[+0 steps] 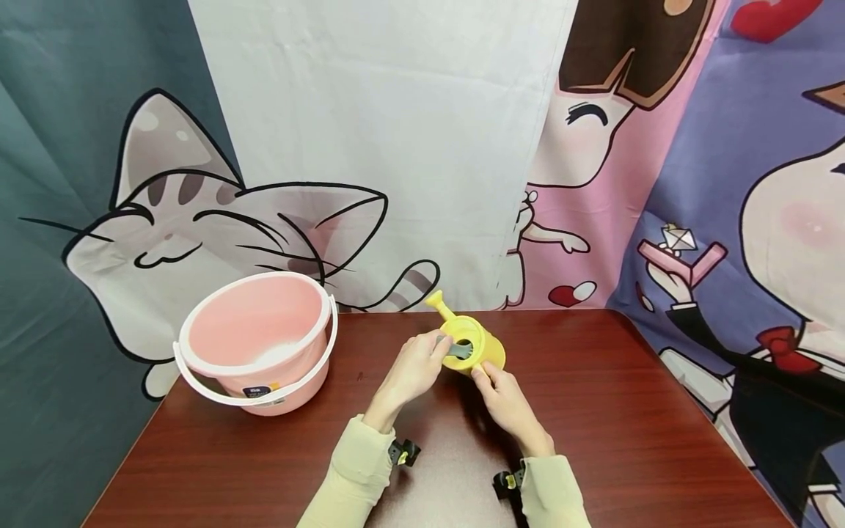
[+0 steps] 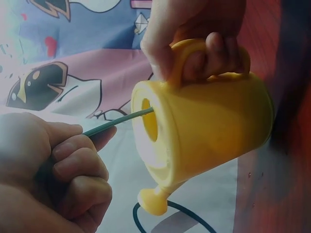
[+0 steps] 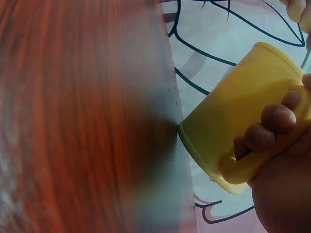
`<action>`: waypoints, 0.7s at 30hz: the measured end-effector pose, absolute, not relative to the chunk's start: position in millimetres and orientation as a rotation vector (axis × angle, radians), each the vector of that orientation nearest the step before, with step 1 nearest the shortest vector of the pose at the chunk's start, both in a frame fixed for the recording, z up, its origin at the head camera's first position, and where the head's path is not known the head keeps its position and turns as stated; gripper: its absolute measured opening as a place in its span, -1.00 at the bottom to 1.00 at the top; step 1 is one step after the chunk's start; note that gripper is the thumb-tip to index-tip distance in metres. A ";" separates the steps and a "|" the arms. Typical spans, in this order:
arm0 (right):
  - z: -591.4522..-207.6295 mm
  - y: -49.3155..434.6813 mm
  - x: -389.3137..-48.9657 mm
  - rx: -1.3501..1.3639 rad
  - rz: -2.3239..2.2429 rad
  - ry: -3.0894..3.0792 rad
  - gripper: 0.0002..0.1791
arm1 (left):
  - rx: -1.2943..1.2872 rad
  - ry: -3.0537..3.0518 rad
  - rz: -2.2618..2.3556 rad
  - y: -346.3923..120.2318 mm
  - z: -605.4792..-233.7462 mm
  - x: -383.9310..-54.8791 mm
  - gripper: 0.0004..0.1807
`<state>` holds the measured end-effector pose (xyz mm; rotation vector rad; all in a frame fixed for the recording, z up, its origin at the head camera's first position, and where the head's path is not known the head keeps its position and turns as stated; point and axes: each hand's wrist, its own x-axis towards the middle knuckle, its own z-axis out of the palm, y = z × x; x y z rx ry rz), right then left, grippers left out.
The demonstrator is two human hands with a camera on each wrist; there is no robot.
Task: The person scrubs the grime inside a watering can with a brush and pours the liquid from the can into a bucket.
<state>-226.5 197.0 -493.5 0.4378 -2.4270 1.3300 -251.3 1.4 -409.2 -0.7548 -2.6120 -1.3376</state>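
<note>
My right hand (image 1: 507, 400) grips the handle of a yellow toy watering can (image 2: 218, 126), fingers curled through the loop. The can is tilted, its round opening turned toward my left hand (image 1: 414, 367) and its spout (image 2: 153, 201) pointing away to the far left in the head view. Between thumb and fingers, my left hand pinches a flat grey-green tool (image 1: 460, 350) with a toothed end. In the left wrist view the tool's tip reaches into the can's opening. The right wrist view shows the can's side and base (image 3: 228, 116), with fingers wrapped on the handle.
A pink bucket (image 1: 264, 337) with a white rim and a white handle hanging down its front stands at the left on the brown wooden table (image 1: 634, 425). A printed cartoon curtain (image 1: 396, 147) hangs behind the table's far edge.
</note>
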 end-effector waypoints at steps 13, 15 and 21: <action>-489.4 198.4 -224.5 0.453 1.310 -2.427 -0.66 | -0.707 -2.593 -1.408 15.4 -425.0 -254.6 -0.64; -489.6 197.2 -224.1 0.465 1.291 -2.434 -0.66 | -0.701 -2.599 -1.394 17.5 -428.0 -255.3 -0.64; -491.7 193.3 -224.2 0.488 1.253 -2.450 -0.67 | -0.683 -2.612 -1.374 22.4 -432.3 -255.7 -0.65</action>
